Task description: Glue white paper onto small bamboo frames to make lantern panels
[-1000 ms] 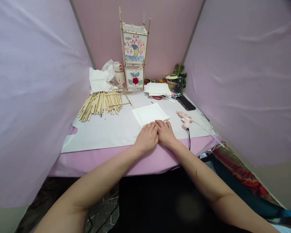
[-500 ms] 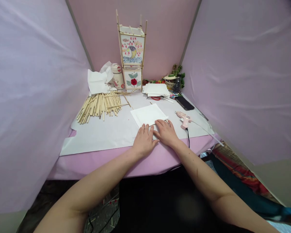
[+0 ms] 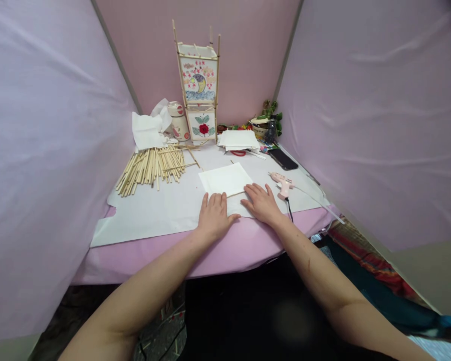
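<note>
A white sheet of paper [image 3: 225,178] lies on the covered table in front of me. Along its near edge runs a thin wooden stick [image 3: 235,194], partly hidden by my fingers. My left hand [image 3: 213,214] rests flat at the sheet's near left corner, fingers stretched out and thumb pointing right. On the near right corner lies my right hand [image 3: 262,203], its fingers spread and pressed down by the stick's end. A pink glue gun [image 3: 283,184] lies to the right of my right hand.
Wooden sticks [image 3: 150,168] are heaped at the left. A stick-framed paper lantern [image 3: 198,95] stands at the back, beside a bottle [image 3: 178,122]. Stacked paper [image 3: 238,139] sits behind the sheet, with a black phone [image 3: 283,159] to its right.
My hands have moved apart along the sheet's near edge, the left one leftward. The stick between them shows more now. The whole view has shifted slightly.
</note>
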`<act>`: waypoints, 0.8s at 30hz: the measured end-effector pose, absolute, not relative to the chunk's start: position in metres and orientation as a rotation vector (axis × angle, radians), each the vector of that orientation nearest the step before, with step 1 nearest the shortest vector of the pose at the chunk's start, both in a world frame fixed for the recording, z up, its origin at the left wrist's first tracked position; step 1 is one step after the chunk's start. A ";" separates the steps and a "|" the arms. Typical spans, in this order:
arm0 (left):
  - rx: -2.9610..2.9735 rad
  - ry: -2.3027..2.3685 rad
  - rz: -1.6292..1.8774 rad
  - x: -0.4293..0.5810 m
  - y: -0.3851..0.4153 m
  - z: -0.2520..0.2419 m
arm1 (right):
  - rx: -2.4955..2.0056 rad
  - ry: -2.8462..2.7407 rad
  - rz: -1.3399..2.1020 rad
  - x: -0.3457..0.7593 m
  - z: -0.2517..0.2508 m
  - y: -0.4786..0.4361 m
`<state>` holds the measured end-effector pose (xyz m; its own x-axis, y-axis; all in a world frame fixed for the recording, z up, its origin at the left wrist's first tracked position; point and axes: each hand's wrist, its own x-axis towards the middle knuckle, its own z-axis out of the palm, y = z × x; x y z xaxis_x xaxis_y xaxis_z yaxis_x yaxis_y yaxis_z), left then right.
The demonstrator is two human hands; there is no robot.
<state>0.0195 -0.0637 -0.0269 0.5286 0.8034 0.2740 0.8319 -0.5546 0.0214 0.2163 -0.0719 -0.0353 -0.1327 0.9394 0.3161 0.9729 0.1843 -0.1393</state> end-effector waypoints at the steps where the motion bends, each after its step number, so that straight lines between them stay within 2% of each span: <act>1: -2.654 -1.422 -0.375 0.019 -0.063 -0.027 | -1.820 -2.136 -0.123 0.217 -0.035 -0.072; 13: -2.692 -1.481 -0.406 0.016 -0.061 -0.022 | -1.798 -2.050 0.016 0.218 -0.039 -0.071; 19: -2.759 -1.459 -0.493 0.011 -0.052 -0.025 | -1.603 -1.563 -0.017 0.239 -0.046 -0.064; 24: -2.776 -1.393 -0.593 0.011 -0.049 -0.025 | -1.610 -1.564 -0.054 0.242 -0.049 -0.064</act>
<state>0.0110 -0.0486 -0.0253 0.5417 0.7771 0.3203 0.7694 -0.6119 0.1833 0.2419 -0.0644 -0.0489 0.2111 0.7927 0.5719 0.8301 0.1635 -0.5331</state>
